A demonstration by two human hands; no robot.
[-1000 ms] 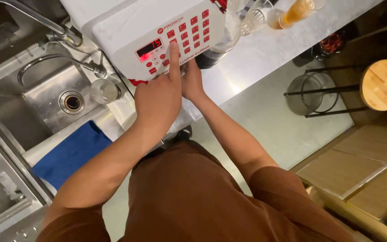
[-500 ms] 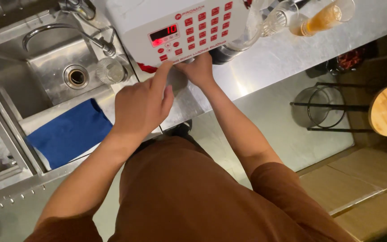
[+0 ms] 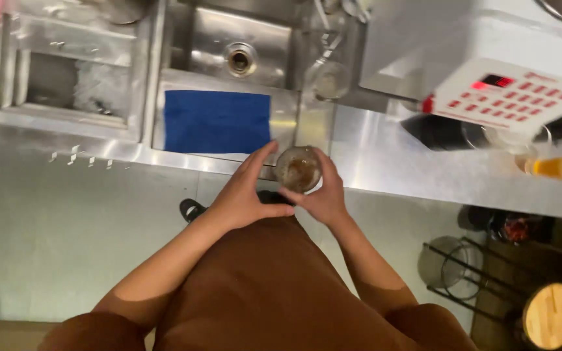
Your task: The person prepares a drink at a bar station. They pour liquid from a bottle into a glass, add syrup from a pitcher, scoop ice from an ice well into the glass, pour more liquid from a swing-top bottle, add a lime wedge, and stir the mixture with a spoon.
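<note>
Cupping a small glass cup (image 3: pixel 298 169) with brownish residue, left hand (image 3: pixel 245 198) and right hand (image 3: pixel 320 198) now grip it at the steel surface (image 3: pixel 391 162) edge, beside the blue cloth (image 3: pixel 217 121); both have left the keypad machine (image 3: pixel 508 97).

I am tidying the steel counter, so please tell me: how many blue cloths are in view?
1. The flat blue cloth lies on the steel counter, just below the sink, left of both hands. Others may be hidden outside the picture.
</note>
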